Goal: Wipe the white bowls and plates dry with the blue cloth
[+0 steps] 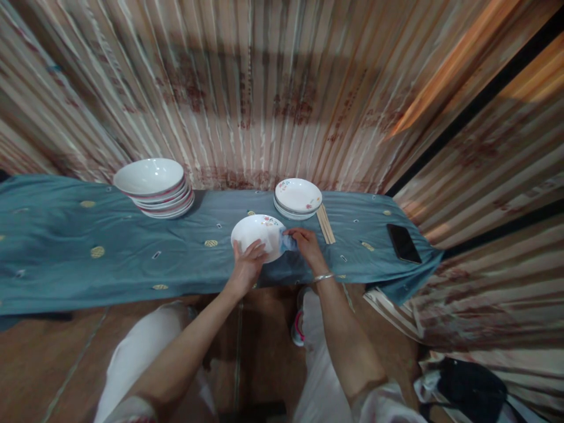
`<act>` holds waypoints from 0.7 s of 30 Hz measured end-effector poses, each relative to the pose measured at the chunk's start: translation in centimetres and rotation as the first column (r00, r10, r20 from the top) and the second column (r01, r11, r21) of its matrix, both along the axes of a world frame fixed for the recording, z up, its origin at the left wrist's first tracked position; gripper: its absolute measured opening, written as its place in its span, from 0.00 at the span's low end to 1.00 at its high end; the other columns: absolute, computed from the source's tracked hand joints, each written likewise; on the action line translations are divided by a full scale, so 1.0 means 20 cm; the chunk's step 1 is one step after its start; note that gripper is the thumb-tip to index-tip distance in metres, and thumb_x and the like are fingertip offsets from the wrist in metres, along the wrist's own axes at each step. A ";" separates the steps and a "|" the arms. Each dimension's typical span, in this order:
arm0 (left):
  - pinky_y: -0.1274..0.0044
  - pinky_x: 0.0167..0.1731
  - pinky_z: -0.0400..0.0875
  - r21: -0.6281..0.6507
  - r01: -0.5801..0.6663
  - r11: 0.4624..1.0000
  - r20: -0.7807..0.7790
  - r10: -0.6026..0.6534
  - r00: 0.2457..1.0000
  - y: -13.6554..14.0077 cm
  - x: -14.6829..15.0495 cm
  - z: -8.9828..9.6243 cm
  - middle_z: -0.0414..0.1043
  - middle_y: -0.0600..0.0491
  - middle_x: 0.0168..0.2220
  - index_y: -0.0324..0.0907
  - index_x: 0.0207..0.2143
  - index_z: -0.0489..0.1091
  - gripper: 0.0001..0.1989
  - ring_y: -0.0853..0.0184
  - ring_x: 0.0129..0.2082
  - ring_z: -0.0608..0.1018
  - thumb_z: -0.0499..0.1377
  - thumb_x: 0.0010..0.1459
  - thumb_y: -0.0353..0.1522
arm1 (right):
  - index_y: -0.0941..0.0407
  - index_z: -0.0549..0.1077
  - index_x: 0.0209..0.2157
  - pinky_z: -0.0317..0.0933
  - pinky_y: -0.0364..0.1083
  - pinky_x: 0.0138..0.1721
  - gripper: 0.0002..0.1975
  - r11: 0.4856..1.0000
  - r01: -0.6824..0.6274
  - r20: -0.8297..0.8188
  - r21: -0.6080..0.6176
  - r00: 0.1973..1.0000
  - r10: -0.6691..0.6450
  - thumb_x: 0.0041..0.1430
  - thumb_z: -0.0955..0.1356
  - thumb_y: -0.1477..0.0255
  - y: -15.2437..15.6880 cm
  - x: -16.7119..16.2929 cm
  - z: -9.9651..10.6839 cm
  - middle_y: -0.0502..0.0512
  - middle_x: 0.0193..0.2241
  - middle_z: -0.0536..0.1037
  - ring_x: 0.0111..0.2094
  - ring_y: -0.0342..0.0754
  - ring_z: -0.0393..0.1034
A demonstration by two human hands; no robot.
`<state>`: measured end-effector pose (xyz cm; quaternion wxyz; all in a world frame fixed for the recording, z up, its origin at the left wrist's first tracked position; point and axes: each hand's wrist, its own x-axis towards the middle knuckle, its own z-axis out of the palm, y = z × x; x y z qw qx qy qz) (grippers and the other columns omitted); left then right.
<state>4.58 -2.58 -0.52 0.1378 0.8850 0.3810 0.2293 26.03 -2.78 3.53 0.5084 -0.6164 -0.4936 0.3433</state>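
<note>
Near the front edge of the table a white plate (247,230) with a small flower pattern on its rim lies in front of me. My left hand (249,264) holds it at the near left side, thumb by the rim and fingers over the inner surface. On the plate's right side, my right hand (305,242) pinches a thin blue cloth (287,241) that touches the rim. Behind the plate, slightly right, stands a short stack of flowered plates (298,195). Chopsticks (325,224) lie just right of that stack.
A tall stack of white bowls (152,179) stands at the back left of the cloth-covered table (132,252). A black phone (403,243) lies near the right end. Patterned curtains (264,88) hang behind, and a dark bag (471,388) sits low at the right.
</note>
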 end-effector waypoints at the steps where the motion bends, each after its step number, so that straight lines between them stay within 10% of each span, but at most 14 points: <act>1: 0.41 0.64 0.29 -0.008 0.000 1.000 0.010 0.000 1.000 0.00 0.00 0.00 0.75 0.43 0.57 0.45 0.44 0.79 0.18 0.51 0.64 0.68 0.52 0.60 0.23 | 0.56 0.79 0.27 0.54 0.41 0.26 0.17 1.000 0.000 0.000 0.003 1.000 0.000 0.48 0.60 0.67 0.00 0.00 0.00 0.49 0.22 0.76 0.23 0.43 0.61; 14: 0.49 0.67 0.33 -0.173 -0.053 0.984 0.243 0.095 0.965 0.00 0.01 0.12 0.79 0.47 0.51 0.45 0.38 0.79 0.13 0.55 0.54 0.77 0.55 0.57 0.27 | 0.56 0.79 0.29 0.65 0.45 0.38 0.13 0.953 0.250 -0.284 0.174 0.939 -0.194 0.48 0.64 0.68 0.02 0.01 0.02 0.53 0.29 0.81 0.35 0.48 0.72; 18: 0.55 0.65 0.50 -0.307 -0.115 0.945 0.419 0.243 0.875 -0.01 -0.01 0.24 0.82 0.50 0.45 0.46 0.40 0.79 0.12 0.56 0.50 0.78 0.59 0.55 0.31 | 0.56 0.79 0.29 0.67 0.45 0.40 0.09 0.918 0.376 -0.538 0.129 0.804 -0.253 0.46 0.67 0.69 0.04 0.00 0.05 0.51 0.31 0.82 0.37 0.48 0.74; 21: 0.67 0.45 0.71 -0.524 -0.086 0.847 0.558 0.418 0.717 -0.01 -0.03 0.31 0.80 0.52 0.31 0.42 0.31 0.79 0.08 0.60 0.34 0.78 0.64 0.50 0.37 | 0.56 0.79 0.31 0.66 0.43 0.33 0.09 0.923 0.384 -0.640 0.036 0.718 -0.274 0.47 0.68 0.70 0.04 -0.01 0.08 0.50 0.31 0.81 0.34 0.47 0.74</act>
